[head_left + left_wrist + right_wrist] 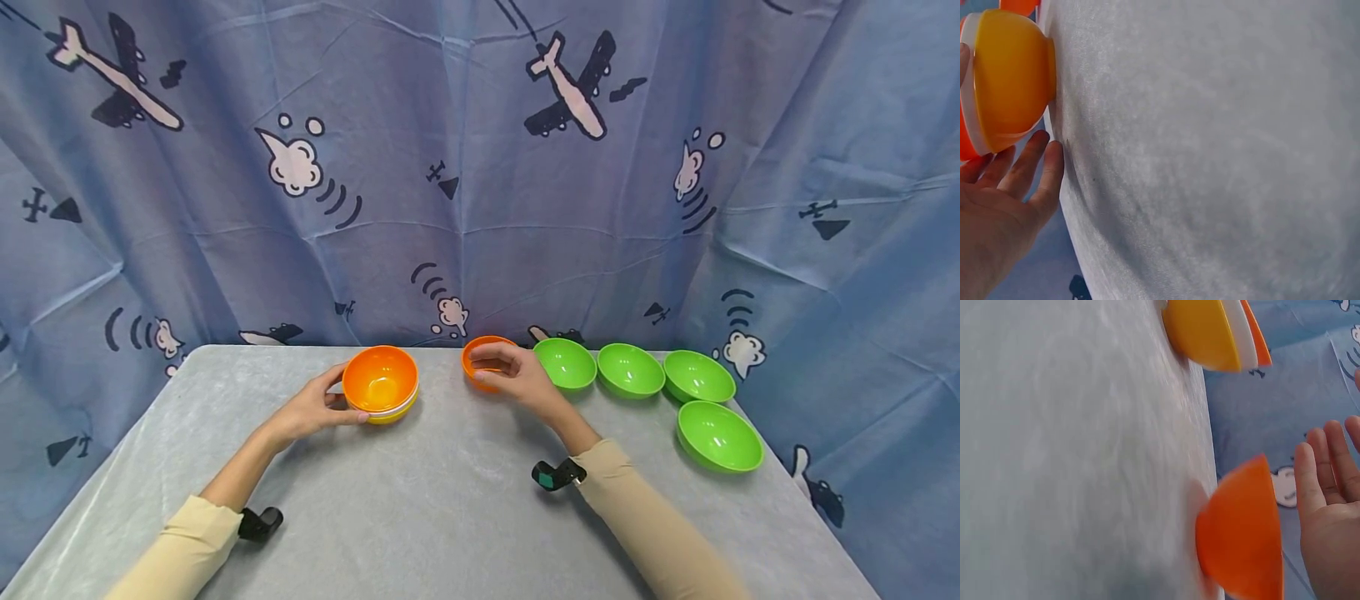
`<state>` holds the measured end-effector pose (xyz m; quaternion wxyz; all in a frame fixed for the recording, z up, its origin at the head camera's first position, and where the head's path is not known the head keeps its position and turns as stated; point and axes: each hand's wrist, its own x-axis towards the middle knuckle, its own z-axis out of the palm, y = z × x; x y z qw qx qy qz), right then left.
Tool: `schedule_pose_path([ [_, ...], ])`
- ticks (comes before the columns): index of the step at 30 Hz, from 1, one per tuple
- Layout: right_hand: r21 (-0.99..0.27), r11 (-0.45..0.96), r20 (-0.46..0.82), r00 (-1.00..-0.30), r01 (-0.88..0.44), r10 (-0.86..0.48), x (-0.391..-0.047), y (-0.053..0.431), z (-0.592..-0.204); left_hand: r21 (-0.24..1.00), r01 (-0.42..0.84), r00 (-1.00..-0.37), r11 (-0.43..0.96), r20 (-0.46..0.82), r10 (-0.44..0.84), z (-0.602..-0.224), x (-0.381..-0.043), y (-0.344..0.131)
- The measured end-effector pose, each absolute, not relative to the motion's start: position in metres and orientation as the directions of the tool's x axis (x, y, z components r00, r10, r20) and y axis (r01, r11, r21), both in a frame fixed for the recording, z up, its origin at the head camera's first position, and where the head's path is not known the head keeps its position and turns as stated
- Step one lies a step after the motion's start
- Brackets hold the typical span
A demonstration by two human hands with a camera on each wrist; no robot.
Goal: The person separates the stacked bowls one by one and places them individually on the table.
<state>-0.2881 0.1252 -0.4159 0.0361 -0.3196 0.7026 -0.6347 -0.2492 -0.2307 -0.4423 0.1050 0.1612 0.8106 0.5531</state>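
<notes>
A stack of orange, white and yellow bowls (381,383) stands on the table (450,517), gripped between the left hand's (311,408) thumb and fingers. The right hand (521,379), loosely spread and holding nothing, hovers at a single orange bowl (1241,531), beside four green bowls (630,371).

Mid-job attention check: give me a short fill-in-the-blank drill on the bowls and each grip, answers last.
The left grip holds an orange-topped stack of round, plastic-looking bowls whose bottom bowl is ____.
The stack's middle bowl is ____.
The right grip is nearest a lone round, plastic-looking bowl coloured ____.
The round, plastic-looking green bowls number ____.

Missing words: yellow; white; orange; four.
</notes>
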Motion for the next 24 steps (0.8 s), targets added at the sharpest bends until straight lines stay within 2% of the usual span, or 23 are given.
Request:
schedule_pose_path([
  [13, -0.916, -0.013, 0.334, -0.746, -0.400, -0.576, -0.273, 0.074, -0.410, 0.925, 0.143, -0.929, 0.351, 0.003, 0.371, -0.447, -0.247, -0.233],
  [24, -0.912, 0.065, 0.292, -0.754, -0.404, -0.588, -0.277, 0.044, -0.416, 0.915, 0.152, -0.935, 0.375, 0.010, 0.354, -0.445, -0.247, -0.233],
])
